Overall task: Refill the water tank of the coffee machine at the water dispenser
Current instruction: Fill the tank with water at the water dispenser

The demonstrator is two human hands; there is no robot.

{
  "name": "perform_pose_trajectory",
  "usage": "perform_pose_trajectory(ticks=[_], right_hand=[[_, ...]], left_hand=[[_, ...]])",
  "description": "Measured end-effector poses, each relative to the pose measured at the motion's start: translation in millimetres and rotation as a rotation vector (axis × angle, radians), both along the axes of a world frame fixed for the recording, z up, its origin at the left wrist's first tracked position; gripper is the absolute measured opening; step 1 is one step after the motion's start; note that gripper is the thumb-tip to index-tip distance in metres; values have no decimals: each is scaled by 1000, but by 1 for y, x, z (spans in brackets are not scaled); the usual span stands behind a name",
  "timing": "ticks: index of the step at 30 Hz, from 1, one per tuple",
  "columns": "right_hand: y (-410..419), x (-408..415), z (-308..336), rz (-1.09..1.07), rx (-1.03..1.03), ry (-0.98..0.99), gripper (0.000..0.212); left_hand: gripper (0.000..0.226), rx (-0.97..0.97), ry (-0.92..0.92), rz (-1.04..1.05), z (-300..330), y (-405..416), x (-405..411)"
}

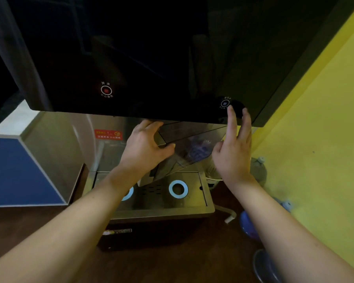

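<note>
A clear plastic water tank is held tilted under the black glass front of the water dispenser. My left hand grips the tank's upper left corner, thumb below and fingers over the rim. My right hand is spread open to the right of the tank, its forefinger tip just below the round white-ringed button on the panel's lower right. A red-lit button glows on the panel's left. Whether water is flowing cannot be told.
Below the tank lies a steel drip tray with a pale blue ring and slots. A yellow wall stands close on the right, with blue bottles on the dark floor. A blue-sided box stands left.
</note>
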State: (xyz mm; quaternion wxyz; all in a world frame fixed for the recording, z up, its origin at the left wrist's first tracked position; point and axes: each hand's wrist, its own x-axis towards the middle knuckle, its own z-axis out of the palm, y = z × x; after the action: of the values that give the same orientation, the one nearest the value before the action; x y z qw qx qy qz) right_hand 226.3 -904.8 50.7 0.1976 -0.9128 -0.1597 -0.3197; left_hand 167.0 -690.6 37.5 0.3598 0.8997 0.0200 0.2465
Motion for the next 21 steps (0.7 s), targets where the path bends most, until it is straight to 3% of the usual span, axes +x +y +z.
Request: perform_pose_trajectory(ticks=[6, 21], right_hand=[[6, 0, -1, -53, -71, 12, 98], [11, 5, -3, -67, -49, -11, 99]], left_hand=[[63, -52, 9, -39, -3, 5, 2], [64, -13, 1, -29, -5, 6, 5]])
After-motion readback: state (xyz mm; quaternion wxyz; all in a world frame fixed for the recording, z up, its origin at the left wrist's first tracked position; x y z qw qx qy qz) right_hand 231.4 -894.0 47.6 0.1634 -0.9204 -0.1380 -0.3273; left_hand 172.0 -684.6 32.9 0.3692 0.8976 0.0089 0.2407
